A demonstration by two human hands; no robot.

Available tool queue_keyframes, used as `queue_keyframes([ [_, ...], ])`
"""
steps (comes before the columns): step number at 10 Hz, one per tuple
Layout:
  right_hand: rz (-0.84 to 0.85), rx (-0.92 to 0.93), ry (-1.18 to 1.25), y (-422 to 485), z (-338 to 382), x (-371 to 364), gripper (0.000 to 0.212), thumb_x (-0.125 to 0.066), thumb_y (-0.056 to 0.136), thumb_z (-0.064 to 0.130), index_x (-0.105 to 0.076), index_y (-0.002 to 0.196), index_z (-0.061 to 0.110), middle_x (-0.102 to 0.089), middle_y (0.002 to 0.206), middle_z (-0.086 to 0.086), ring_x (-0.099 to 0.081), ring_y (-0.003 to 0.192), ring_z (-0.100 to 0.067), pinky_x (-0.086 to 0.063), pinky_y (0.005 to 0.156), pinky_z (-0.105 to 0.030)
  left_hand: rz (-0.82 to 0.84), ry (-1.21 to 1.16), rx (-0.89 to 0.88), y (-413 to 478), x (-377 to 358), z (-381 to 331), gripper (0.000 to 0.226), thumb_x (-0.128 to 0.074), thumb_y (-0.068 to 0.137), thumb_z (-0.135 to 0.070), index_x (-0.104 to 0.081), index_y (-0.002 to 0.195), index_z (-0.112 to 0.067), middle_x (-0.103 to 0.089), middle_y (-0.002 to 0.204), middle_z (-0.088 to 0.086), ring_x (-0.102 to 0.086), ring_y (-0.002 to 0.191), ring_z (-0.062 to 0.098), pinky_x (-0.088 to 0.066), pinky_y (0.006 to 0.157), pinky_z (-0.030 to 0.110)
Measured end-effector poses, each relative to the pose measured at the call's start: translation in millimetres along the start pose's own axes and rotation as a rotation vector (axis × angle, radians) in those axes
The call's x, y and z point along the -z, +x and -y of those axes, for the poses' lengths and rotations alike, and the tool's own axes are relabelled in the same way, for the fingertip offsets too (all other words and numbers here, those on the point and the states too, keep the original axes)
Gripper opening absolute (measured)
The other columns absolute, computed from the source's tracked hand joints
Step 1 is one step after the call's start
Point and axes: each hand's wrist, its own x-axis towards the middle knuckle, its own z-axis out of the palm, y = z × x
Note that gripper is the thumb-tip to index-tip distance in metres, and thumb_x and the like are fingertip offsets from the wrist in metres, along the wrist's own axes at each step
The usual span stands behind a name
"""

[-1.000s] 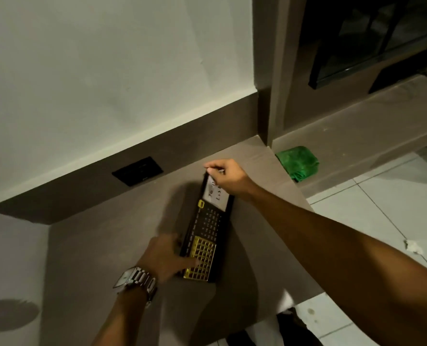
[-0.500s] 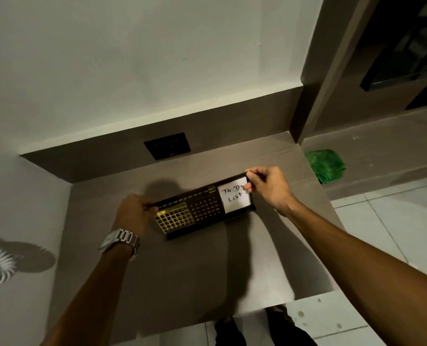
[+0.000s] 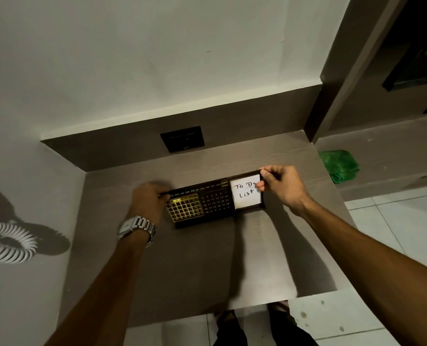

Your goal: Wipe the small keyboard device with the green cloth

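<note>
The small keyboard device point(image 3: 213, 202), a dark flat slab with a gold key grid on the left, printed numbers in the middle and a white "To Do List" note on the right, lies crosswise on the brown desk point(image 3: 207, 258). My left hand point(image 3: 148, 202), with a metal watch on the wrist, grips its left end. My right hand point(image 3: 281, 187) pinches its top right corner by the note. The green cloth point(image 3: 338, 166) lies crumpled on a lower ledge to the right, apart from both hands.
A black wall socket point(image 3: 182, 139) sits in the brown back panel behind the device. A brown post point(image 3: 332, 96) rises at the desk's right rear corner. White floor tiles point(image 3: 394, 221) lie to the right, and a fan's shadow falls on the left wall.
The device has been turned from lengthwise to crosswise on the desk, both hands still on its ends. The view has shifted left, so the cloth sits further right.
</note>
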Motion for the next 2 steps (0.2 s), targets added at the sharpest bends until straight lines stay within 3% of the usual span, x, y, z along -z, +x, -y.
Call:
queue_keyframes([
  [1,0.039,-0.059,-0.032,-4,-7,-4,0.011,-0.057,0.098,0.017,-0.067,0.103,0.016,-0.074,0.098,-0.009,-0.075,0.084,-0.017,-0.062,0.067,-0.025,0.061,-0.018,0.038,-8,4,2,0.028,-0.070,0.083,-0.013,-0.071,0.110,-0.007,-0.073,0.104,0.016,-0.067,0.097,0.029,-0.049,0.087,0.034],
  [2,-0.049,-0.061,-0.081,-14,-6,-2,0.026,-0.057,0.099,0.023,-0.066,0.122,0.013,-0.072,0.111,-0.007,-0.072,0.089,-0.017,-0.060,0.068,-0.026,0.015,0.045,0.041,-20,7,7,0.057,-0.067,0.084,-0.040,-0.053,0.133,-0.013,-0.059,0.131,0.014,-0.054,0.121,0.029,-0.044,0.100,0.042],
])
